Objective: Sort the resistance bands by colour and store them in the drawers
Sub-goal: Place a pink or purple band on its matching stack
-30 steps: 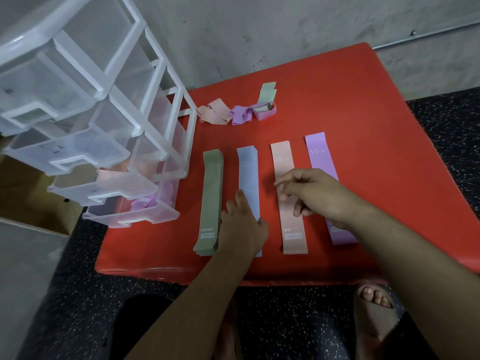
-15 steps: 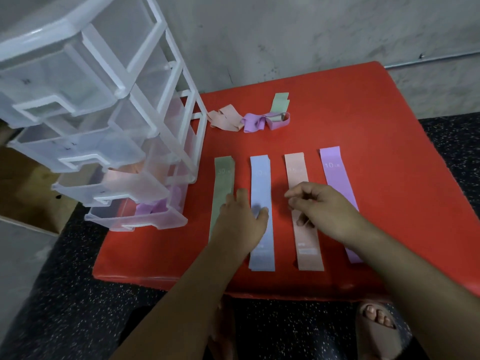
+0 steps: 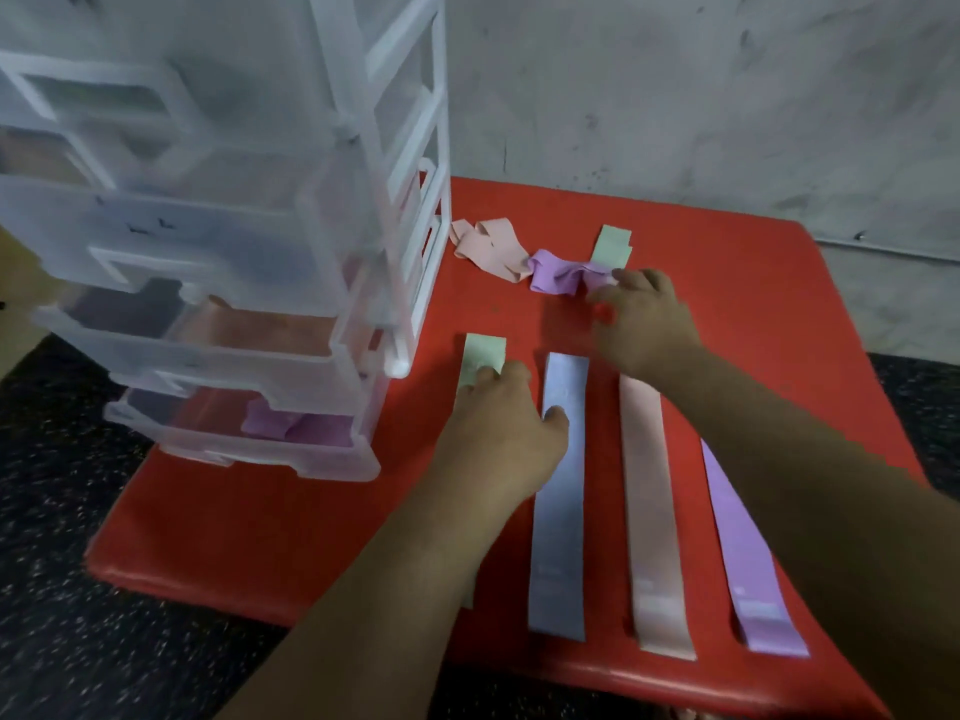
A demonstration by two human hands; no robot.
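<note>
The left hand and its forearm cover most of the green band, leaving only its far end clear. The right hand hides the near end of the crumpled purple band, so its grip cannot be judged. The drawer unit is motion-blurred and cut off at the top and left edges.
</note>
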